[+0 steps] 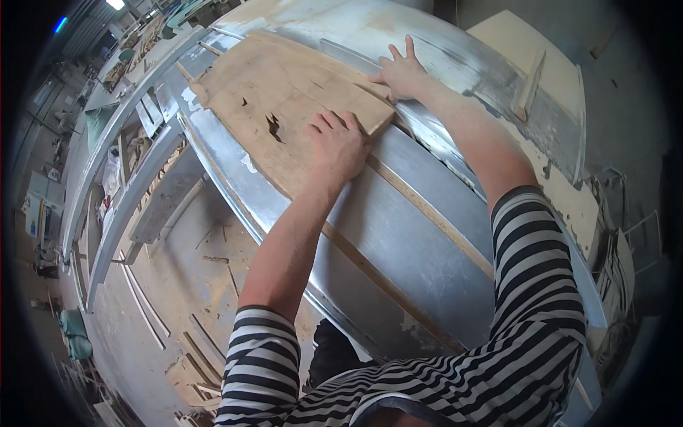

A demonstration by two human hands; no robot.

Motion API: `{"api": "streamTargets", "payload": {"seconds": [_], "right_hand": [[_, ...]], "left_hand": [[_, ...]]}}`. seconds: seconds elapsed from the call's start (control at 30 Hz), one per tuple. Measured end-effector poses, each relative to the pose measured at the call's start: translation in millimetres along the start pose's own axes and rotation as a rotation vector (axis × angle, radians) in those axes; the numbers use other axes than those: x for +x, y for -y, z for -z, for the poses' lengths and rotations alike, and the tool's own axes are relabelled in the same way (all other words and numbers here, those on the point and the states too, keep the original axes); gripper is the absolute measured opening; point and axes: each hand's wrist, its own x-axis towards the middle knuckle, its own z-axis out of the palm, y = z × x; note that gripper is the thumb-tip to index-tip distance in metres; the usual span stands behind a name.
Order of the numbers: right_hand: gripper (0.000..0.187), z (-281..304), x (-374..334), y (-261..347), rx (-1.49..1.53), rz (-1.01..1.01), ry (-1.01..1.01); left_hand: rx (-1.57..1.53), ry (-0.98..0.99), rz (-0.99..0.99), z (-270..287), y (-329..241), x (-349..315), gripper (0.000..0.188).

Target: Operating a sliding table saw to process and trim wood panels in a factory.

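Note:
My left hand [337, 146] lies palm down on the near end of a thin brown board [249, 99], close to its right corner. Its fingers are apart and slightly bent; the thumb cannot be made out clearly. The board has a few torn dark holes and a rough left edge. At the board's right edge rests my right hand [404, 77], its fingers spread over the pale curved surface beside it. Beneath the board are smooth grey metallic-looking panels [420, 249], divided by narrow wooden strips [434, 215].
On the left, curved grey frame ribs [135, 192] border an opening above a floor strewn with wooden strips [206, 338]. A pale panel [509, 43] with a wooden piece [529, 85] lies at the far right. A green bundle [75, 334] sits at the left.

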Motion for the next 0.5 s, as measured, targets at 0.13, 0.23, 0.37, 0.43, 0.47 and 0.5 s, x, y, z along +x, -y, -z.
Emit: {"api": "streamTargets", "payload": {"seconds": [0.13, 0.23, 0.37, 0.43, 0.47, 0.5], "right_hand": [[0.070, 7, 42, 4, 0.009, -0.033, 0.007], [0.070, 11, 77, 10, 0.028, -0.046, 0.001], [0.068, 17, 122, 23, 0.021, -0.030, -0.013], [0.065, 10, 142, 23, 0.052, -0.057, -0.043], [0.064, 7, 151, 22, 0.068, -0.070, -0.058], [0.063, 3, 157, 31, 0.081, -0.053, -0.062]], "left_hand": [[-0.064, -0.010, -0.183, 5, 23, -10, 0.070], [-0.150, 0.022, -0.169, 9, 21, -12, 0.073], [-0.202, 0.069, -0.152, 10, 25, -18, 0.083], [-0.240, 0.140, -0.148, 20, 24, -19, 0.088], [-0.264, 0.105, -0.167, 21, 26, -14, 0.088], [-0.283, 0.095, -0.165, 18, 32, -18, 0.088]]}}
